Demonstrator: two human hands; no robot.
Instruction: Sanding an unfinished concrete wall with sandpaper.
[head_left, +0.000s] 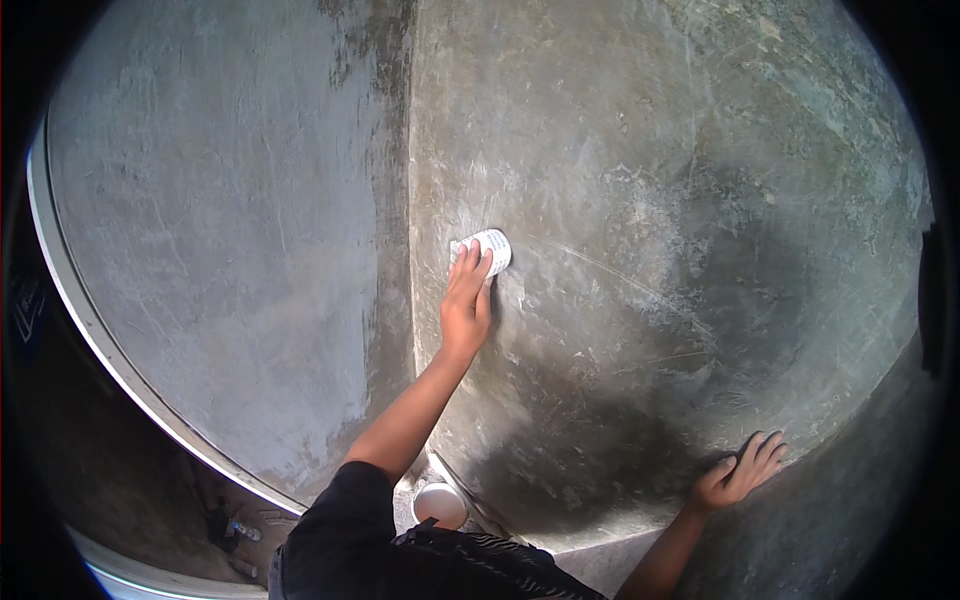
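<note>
Under the fingers of my left hand (469, 300) is a piece of white sheet (496, 251), apparently sandpaper, its back covered in blue print. My hand presses it flat against the grey plastered wall (585, 187), just right of the vertical inside corner. Pale scuff marks show on the plaster around the sheet. Lower right, my right hand (742, 472) holds nothing; its palm faces the same wall near the wall's edge, with the fingers spread.
A lighter, smoother wall (225, 225) meets this one at the corner and ends leftward at a white frame edge (112, 367). Below me stands a round bucket (439, 505) with pinkish-brown contents. A plastic bottle (246, 531) lies on the floor beyond the frame.
</note>
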